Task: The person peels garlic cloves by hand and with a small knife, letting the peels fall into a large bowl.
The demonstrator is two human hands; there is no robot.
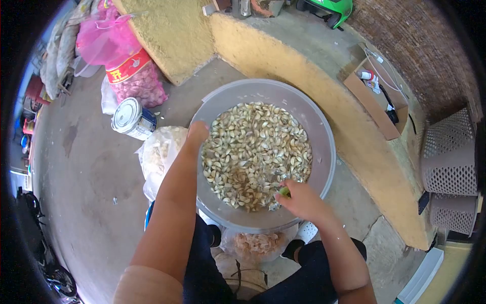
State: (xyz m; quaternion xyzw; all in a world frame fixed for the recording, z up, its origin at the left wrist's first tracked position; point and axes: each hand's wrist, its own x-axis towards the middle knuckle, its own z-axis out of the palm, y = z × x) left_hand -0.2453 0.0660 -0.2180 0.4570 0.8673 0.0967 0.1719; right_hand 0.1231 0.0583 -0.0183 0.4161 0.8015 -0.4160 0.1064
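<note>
A large grey plastic tub [322, 133] holds water with many loose garlic cloves [253, 147] spread through it. My left hand [198, 130] grips the tub's left rim, its fingers mostly hidden. Over the near right part of the cloves, my right hand [302, 200] is closed around a small yellow-green object [284, 192]; most of it is covered by the fingers, and I cannot tell what kind it is. Just below the tub, between my legs, sits a clear bag of pale brown peelings [255, 243].
On the left stand a white plastic bag [161, 149], a tin can [132, 119] and a pink mesh sack of garlic [134, 81]. A yellow ledge [304, 76] curves behind the tub, bearing a cardboard box [372, 104]. Perforated baskets [450, 167] are stacked far right.
</note>
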